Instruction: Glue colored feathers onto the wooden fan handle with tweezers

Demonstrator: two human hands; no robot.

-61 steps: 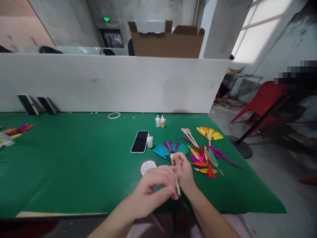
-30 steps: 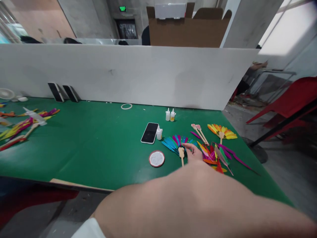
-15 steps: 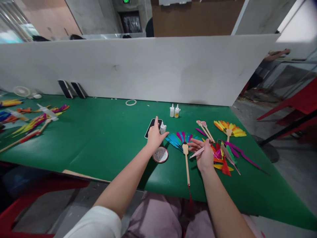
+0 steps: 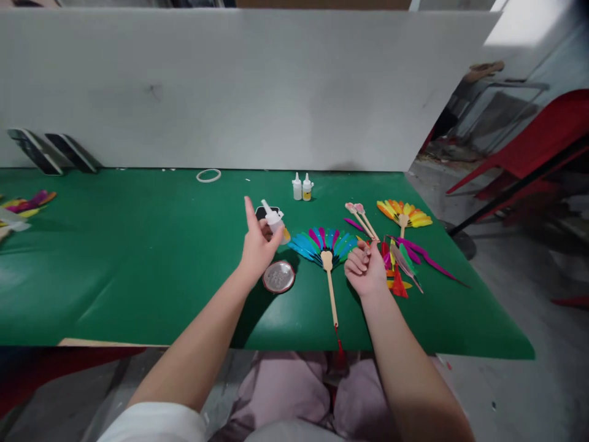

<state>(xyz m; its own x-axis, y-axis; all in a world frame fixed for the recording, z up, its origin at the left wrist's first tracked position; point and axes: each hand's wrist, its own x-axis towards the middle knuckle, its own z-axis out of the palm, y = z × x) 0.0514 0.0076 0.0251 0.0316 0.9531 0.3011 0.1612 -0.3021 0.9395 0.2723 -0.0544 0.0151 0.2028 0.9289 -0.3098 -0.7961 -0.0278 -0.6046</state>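
My left hand is closed around a small white glue bottle, held tilted above the table with its nozzle up and the index finger stretched out. My right hand has its fingers curled in, palm up, beside the blue feather fan. What those fingers hold is hidden. This fan lies flat, with a wooden handle and a red tassel. Close to my right hand are two wooden fan handles and a pile of loose coloured feathers. A round shallow dish sits below my left hand.
Two more glue bottles stand farther back. A yellow-orange feather fan lies at the right. Behind my left hand is a phone, partly covered. A white ring lies near the white partition. A red chair stands beyond the table.
My left hand has picked up the glue bottle from beside the phone. My right hand's fingers have curled in, and the pink tweezers seen in it no longer show. The view has tilted down.
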